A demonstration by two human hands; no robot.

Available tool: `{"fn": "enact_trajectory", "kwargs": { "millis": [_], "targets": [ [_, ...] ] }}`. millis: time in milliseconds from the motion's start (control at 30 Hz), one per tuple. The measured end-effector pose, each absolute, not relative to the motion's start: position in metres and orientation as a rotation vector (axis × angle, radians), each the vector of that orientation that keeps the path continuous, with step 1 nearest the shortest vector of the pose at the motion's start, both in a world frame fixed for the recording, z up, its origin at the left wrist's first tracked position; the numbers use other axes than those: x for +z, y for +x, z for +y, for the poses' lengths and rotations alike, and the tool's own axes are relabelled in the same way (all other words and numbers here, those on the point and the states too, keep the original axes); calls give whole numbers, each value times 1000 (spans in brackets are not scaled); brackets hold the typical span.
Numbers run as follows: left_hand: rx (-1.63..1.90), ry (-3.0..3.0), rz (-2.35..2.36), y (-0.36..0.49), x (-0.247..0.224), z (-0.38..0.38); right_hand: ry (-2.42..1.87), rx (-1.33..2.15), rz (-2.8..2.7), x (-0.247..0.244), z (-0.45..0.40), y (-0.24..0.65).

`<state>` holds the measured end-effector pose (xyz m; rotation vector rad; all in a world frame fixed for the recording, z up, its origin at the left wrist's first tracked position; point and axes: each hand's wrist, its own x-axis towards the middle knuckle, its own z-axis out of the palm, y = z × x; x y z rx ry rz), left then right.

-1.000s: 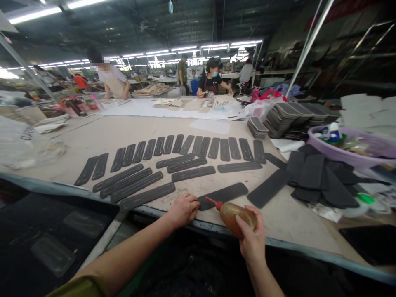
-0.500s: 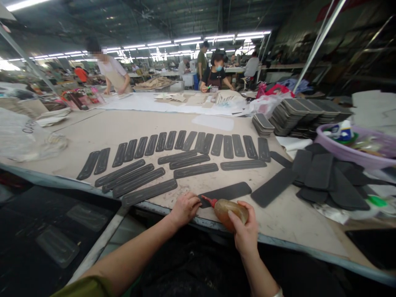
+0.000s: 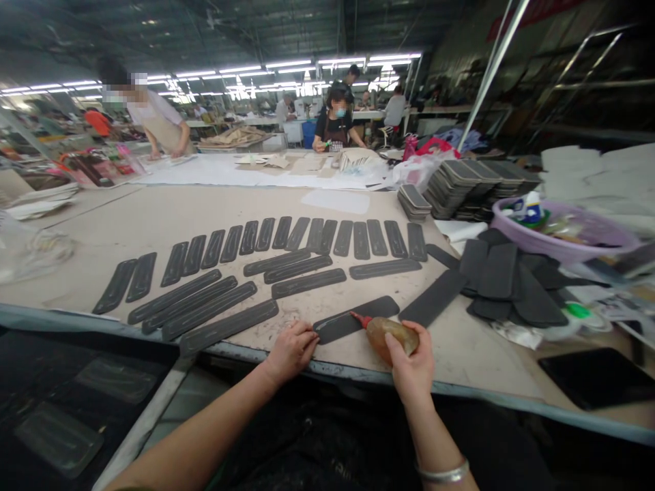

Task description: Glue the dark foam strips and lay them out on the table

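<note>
My right hand [image 3: 415, 365] is wrapped round a soft amber glue bottle [image 3: 386, 341] with a red nozzle. The nozzle tip points left and rests at or just above a flat black strip [image 3: 338, 327] near the table's front edge. A thin shiny line of glue runs along this strip from its left end to the nozzle. With fingers pressed together, my left hand [image 3: 291, 351] grips the strip's left end. Beyond it lie long strips [image 3: 310, 283] and an arc of short strips [image 3: 248, 237], many with shiny glue outlines.
A heap of plain black strips [image 3: 499, 273] lies to the right, by a purple basin [image 3: 563, 242]. Stacked grey-edged pieces [image 3: 455, 187] stand behind. A dark flat object [image 3: 598, 377] is at the right edge. Two people work across the table [image 3: 205, 198].
My right hand has moved the bottle rightward along the strip, and a glue line now trails behind the nozzle. My left hand stays at the strip's left end. The view has shifted right.
</note>
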<state>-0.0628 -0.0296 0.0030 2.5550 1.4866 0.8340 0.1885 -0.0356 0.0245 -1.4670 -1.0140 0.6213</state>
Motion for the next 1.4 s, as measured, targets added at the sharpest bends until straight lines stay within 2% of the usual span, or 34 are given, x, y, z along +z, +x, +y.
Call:
{"fn": "enact_trajectory", "kwargs": {
  "millis": [200,333,467,733,933,1200,1400],
  "targets": [
    [856,2564,1442,-66,3,-30,-1540,292,-903,19,-17,225],
    [884,2554,1446,-68,1,-29,-1562,213,-856,15,-11,232],
    [895,2506,1465,-67,1,-30,-1450,287,-845,17,-20,228],
    [829,2521,1497,-64,1,-32,-1326,793,-998,19,-48,187],
    [888,2542,1463,-62,2,-31,-1323,880,-1167,23,-50,163],
    [900,2515,1486,-61,4,-33,-1393,977,-1190,27,-62,174],
    [880,2535,1481,-62,1,-32,-1535,825,-1084,29,-55,204]
  ]
}}
